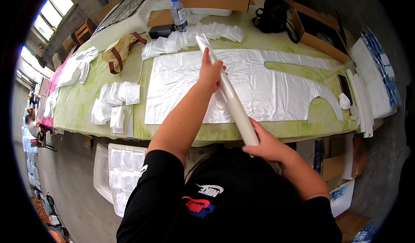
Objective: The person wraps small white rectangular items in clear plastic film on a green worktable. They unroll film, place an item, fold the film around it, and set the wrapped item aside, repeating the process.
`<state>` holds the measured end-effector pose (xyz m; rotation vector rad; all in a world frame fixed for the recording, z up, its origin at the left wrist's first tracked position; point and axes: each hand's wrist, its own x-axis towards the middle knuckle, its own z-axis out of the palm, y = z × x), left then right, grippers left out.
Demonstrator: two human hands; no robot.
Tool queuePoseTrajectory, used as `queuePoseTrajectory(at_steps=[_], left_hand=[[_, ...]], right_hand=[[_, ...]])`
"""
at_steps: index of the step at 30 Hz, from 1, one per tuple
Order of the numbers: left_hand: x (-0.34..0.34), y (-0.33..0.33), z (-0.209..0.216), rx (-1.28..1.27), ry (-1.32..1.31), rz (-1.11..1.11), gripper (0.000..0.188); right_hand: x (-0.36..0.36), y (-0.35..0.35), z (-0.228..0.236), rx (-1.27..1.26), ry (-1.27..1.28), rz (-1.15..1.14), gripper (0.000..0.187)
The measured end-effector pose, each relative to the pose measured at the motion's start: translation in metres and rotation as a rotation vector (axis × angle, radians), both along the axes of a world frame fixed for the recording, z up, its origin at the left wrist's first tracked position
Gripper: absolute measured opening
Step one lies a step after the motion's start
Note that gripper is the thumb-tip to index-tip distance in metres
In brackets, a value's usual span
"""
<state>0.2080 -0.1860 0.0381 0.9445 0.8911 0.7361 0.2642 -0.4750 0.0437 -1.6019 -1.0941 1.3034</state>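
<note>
A long whitish roll of plastic film (234, 103) slants in front of me, its far end up and left, its near end close to my body. My left hand (210, 73) is closed around it near the far end, with one finger stretched along it. Gripping the near end is my right hand (266, 142), thumb and fingers on either side. Beneath the roll a silvery-white plastic apron (181, 87) lies spread flat, its neck loop and rounded cut-outs to the right. The roll hides part of the apron.
Folded clear packets (132, 94) lie at left, more (173, 44) behind the apron. A water bottle (178, 14), beige bag (119, 50), black bag (273, 16) and cardboard box (317, 40) stand farther back. White rolls (362, 100) and a phone (344, 85) lie right. A plastic bin (103, 169) sits below.
</note>
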Motion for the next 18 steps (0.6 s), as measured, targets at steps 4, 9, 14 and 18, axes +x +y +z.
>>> queuePoseTrajectory(at_steps=[4,9,14,18], left_hand=[[0.008,0.033,-0.020,-0.044,-0.007,0.024,0.072],[0.017,0.066,-0.037,-0.174,-0.229,0.047,0.056],[0.004,0.056,-0.032,-0.147,-0.105,-0.117,0.048],[-0.019,0.021,-0.018,-0.064,0.088,-0.315,0.041]], right_hand=[[0.029,-0.063,0.014,-0.159,-0.023,-0.011,0.092],[0.035,-0.152,0.012,-0.195,0.282,-0.192,0.084],[0.034,-0.169,0.003,-0.064,0.281,-0.446,0.079],[0.049,-0.107,0.004,0.066,-0.327,-0.408,0.063]])
